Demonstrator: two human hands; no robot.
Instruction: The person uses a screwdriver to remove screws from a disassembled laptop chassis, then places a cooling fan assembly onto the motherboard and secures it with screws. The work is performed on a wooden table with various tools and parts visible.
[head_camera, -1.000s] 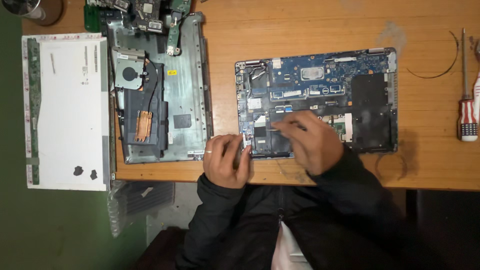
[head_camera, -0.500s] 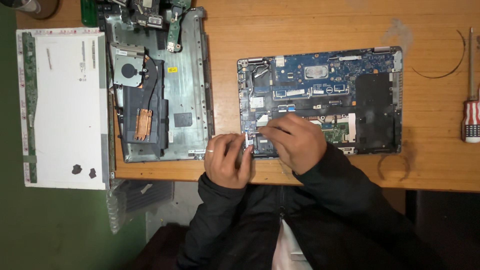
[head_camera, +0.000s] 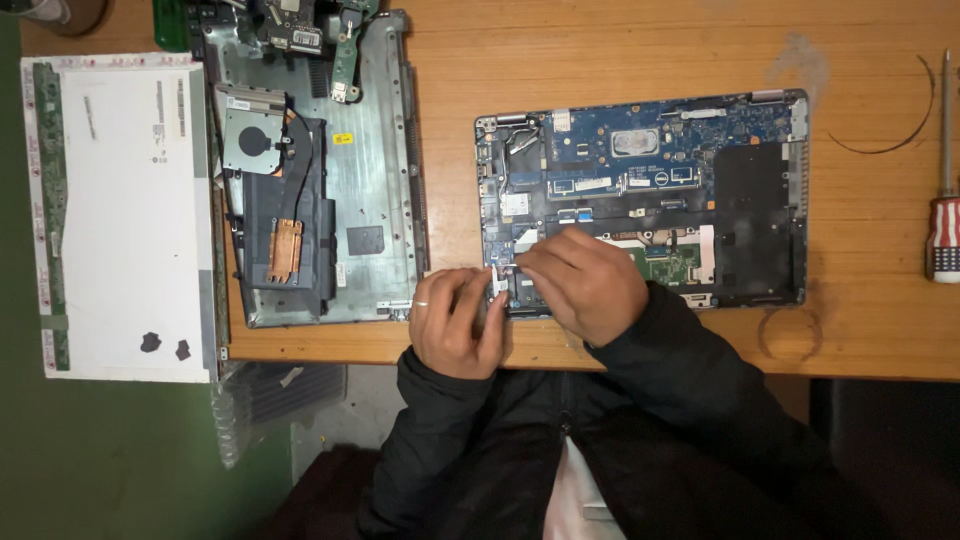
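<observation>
From the head camera, looking straight down, both hands meet at the near left corner of an opened laptop base that lies flat on the wooden table. The left hand, a ring on one finger, is curled against the corner and seems to pinch a small pale tab; the right hand has its fingertips drawn together on the same spot, though whether they grip it I cannot tell. That tab looks like a thin flat cable end: light, limp and easily creased, best taken by its stiffened tip. The exposed blue board looks rigid but fragile, better held by the frame edges. At nine o'clock lies a stripped metal chassis with fan and copper heatsink, further left a bare display panel; a screwdriver rests at three o'clock.
</observation>
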